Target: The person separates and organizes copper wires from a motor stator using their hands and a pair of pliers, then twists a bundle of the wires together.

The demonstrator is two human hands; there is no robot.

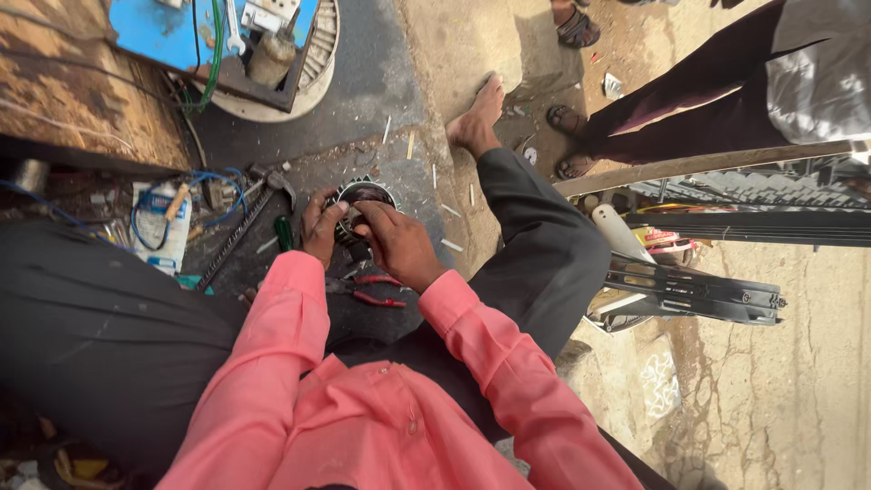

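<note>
A round metal motor part [363, 192] with dark windings inside sits on the dark ground in front of me. My left hand [321, 227] grips its left side. My right hand [396, 241] lies over its near edge, fingers pressed onto the rim. Both arms are in pink sleeves. Red-handled pliers [370, 290] lie on the ground just under my right wrist. A green-handled tool [284, 232] lies left of my left hand.
A long metal wrench [243, 227] and blue wires [154, 204] lie to the left. A blue machine [218, 41] stands at top left. My bare foot [478, 118] stretches forward. Another person's sandalled feet [572, 141] stand at top right. Black plastic frames [699, 290] lie right.
</note>
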